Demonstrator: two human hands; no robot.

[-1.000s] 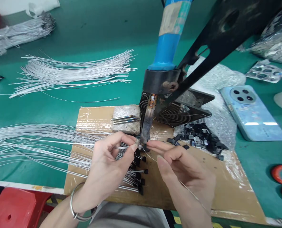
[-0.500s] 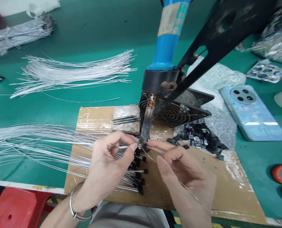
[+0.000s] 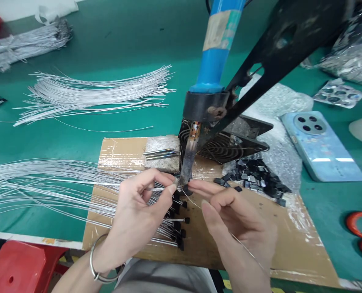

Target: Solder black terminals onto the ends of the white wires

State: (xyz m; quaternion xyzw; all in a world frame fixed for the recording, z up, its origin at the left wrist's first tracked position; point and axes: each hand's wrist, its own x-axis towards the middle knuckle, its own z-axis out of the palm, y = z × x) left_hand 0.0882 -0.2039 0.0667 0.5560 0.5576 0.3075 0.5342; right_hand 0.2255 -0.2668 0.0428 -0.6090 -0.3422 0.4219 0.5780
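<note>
Beneath the tip of a blue-handled soldering iron [image 3: 213, 69], my left hand [image 3: 144, 207] pinches a thin white wire [image 3: 158, 189] between thumb and fingers. My right hand [image 3: 238, 224] is closed on a strand of solder wire [image 3: 193, 200], which runs across the palm and reaches toward the iron's tip. My right fingertips lie just beside that tip. What sits exactly at the tip is too small to make out. Under my left hand lie many white wires [image 3: 62, 169] with black blocks [image 3: 179, 234] on their ends.
A black bracket [image 3: 269, 61] holds the iron over a cardboard sheet [image 3: 291, 244]. Behind the tip is a fan [image 3: 226, 148]. Loose black pieces [image 3: 257, 177], a blue phone [image 3: 324, 150] and red-handled scissors [image 3: 359, 224] lie rightward. More white wires [image 3: 98, 91] lie at the back left.
</note>
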